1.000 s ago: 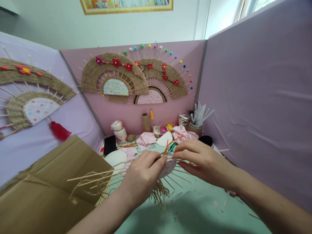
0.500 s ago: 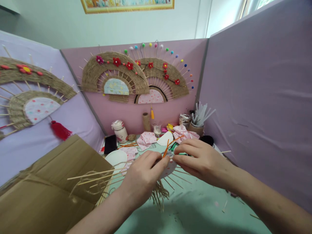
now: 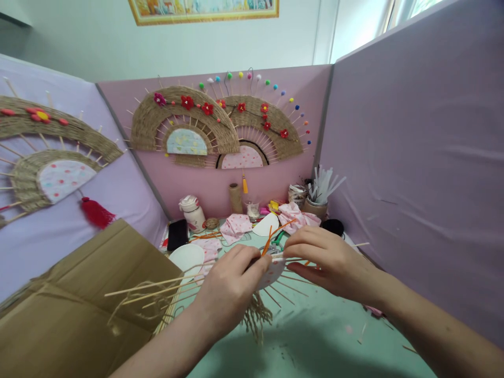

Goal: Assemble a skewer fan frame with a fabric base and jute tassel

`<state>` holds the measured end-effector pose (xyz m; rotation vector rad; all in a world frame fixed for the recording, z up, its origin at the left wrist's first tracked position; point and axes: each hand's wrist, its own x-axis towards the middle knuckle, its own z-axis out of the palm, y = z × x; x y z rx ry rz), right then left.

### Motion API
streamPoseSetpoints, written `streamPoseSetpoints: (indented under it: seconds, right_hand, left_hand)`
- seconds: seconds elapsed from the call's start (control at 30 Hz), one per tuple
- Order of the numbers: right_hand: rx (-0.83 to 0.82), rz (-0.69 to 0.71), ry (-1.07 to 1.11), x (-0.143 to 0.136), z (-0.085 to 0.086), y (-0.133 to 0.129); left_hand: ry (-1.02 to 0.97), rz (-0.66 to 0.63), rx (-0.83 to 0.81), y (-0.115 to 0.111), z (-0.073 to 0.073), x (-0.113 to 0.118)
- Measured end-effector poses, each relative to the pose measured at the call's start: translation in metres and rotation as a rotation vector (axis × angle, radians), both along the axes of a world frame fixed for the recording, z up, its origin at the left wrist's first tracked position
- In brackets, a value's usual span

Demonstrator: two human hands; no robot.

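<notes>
My left hand (image 3: 232,286) is closed on a small half-round fan frame, its spotted pink-and-white centre (image 3: 273,274) showing beside the thumb. Thin wooden sticks (image 3: 289,293) radiate from that centre, and others pass out behind the hand to the left. Two ends of orange cord (image 3: 268,240) stick up at the left thumb and fingertips. My right hand (image 3: 321,257) is curled around the sticks on the fan's right, where a bit of orange cord shows between thumb and fingers; its fingertips are partly hidden. Frayed jute strands (image 3: 258,317) hang below the fan.
Green-handled pliers (image 3: 277,240) lie just beyond the hands. Behind stand a white bottle (image 3: 192,214), a cardboard tube (image 3: 235,197) and a jar of glue sticks (image 3: 316,207). Folded cardboard (image 3: 79,294) is at the left. Finished woven fans (image 3: 185,118) hang on the pink panel.
My right hand has shifted slightly right, away from the left fingertips, and its thumb has parted from the forefinger. More sticks and a piece of orange cord now show there.
</notes>
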<state>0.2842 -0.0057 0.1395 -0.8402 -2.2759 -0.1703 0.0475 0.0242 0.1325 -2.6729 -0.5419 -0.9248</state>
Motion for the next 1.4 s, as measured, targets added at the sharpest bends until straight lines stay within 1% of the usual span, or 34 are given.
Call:
streamPoseSetpoints:
  seconds: [0.2,0.5,0.67,0.83,0.9,1.0,1.13,1.23,1.4]
  right_hand:
    - [0.058,0.014,-0.003,-0.002,0.001,0.000]
    - [0.067,0.016,-0.002,-0.003,-0.003,0.003]
    - [0.083,-0.030,0.045,-0.001,-0.002,0.001]
    - [0.033,-0.020,-0.018,-0.006,0.000,0.001]
    - [0.041,-0.009,-0.022,-0.009,-0.001,0.002]
    - [0.053,0.008,-0.003,-0.011,-0.002,0.003]
    - [0.007,0.007,-0.007,-0.011,-0.003,0.004]
    - [-0.015,0.002,0.001,-0.009,-0.004,0.004]
    - [-0.051,-0.008,0.079,-0.009,-0.001,0.002]
  left_hand:
    - [0.002,0.023,-0.027,-0.001,-0.001,-0.001]
    - [-0.024,0.022,0.016,-0.001,-0.003,-0.001]
    - [-0.032,0.018,0.018,-0.001,-0.002,-0.001]
    - [-0.034,0.014,0.019,-0.002,-0.001,-0.001]
    - [-0.039,0.015,0.026,-0.002,-0.001,-0.001]
    - [-0.030,0.038,0.008,-0.003,-0.001,-0.002]
    - [-0.004,0.073,-0.040,-0.005,-0.001,-0.004]
    - [-0.007,0.065,-0.035,-0.005,-0.002,-0.004]
    - [-0.014,0.065,-0.052,-0.004,-0.002,-0.002]
